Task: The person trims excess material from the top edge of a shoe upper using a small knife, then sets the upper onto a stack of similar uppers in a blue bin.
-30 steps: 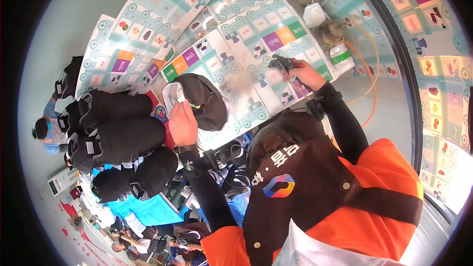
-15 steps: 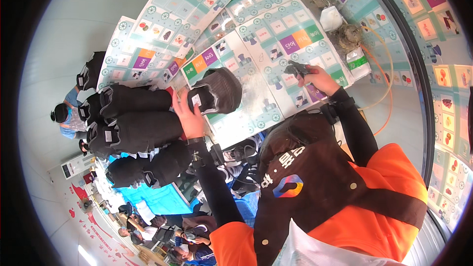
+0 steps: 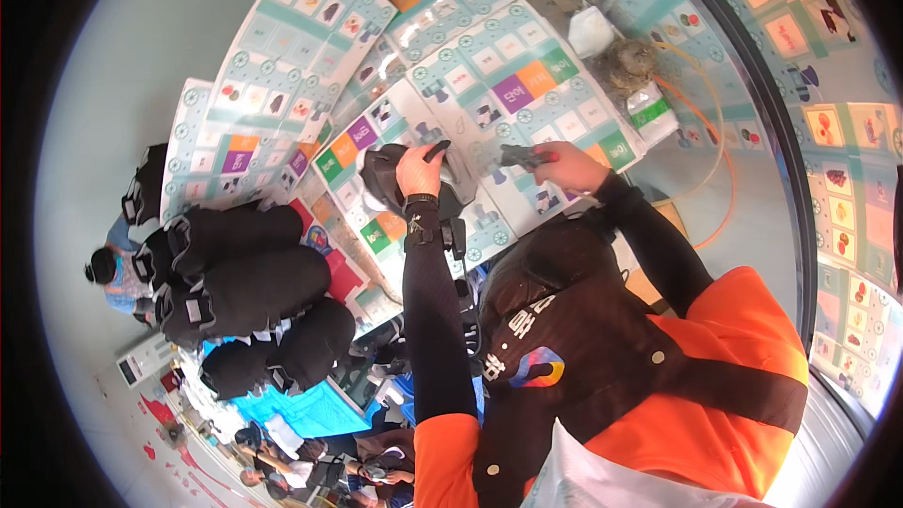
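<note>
My left hand (image 3: 420, 172) is closed on a black cap (image 3: 381, 172) over the covered worktable (image 3: 489, 198). Its fingers grip the cloth near the top, and part of the cap is hidden under the hand. Across from it, my right hand (image 3: 574, 169) is wrapped round a dark hand-held tool (image 3: 520, 157) with a narrow front end pointing left, toward the cap. A bit of red shows at the fingers; motion blur hides the tool's exact kind.
Stacks of nested black caps (image 3: 254, 287) stand at the left, beside a blue sheet (image 3: 301, 411). Upright patterned boards (image 3: 282, 56) rise at the far left. An orange hose (image 3: 729, 198) hangs at the right, near a lint-covered bundle (image 3: 632, 61). Several people sit at the lower left.
My left hand has moved from the cap's edge by the stacks to the right and up, now gripping the cap, which has been turned. My right hand and the tool have shifted left and slightly down.
</note>
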`<state>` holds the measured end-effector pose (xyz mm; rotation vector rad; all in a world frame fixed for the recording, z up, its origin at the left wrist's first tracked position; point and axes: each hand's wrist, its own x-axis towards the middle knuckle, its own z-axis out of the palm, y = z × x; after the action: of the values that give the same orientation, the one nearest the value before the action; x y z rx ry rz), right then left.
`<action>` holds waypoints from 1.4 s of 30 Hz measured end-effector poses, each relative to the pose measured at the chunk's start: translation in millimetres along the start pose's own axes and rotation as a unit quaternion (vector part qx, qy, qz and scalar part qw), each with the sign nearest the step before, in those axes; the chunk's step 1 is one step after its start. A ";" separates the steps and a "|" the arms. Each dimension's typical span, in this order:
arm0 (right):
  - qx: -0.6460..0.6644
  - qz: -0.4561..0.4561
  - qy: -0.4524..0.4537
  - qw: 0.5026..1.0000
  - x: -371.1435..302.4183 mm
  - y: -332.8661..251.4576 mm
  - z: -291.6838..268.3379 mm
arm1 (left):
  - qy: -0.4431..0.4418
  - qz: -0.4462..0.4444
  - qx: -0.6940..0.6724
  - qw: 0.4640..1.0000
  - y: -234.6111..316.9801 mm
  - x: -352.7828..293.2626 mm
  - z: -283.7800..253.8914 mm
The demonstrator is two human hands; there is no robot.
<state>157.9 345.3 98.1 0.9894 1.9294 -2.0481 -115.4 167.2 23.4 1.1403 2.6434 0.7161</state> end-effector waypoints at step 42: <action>-0.138 -0.098 0.076 0.983 41.5 1.2 23.9 | 0.093 0.157 0.036 0.983 40.1 23.1 2.8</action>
<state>118.3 336.0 72.9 0.9459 2.3964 -1.7695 -104.9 208.6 41.5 1.6092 2.6865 0.8209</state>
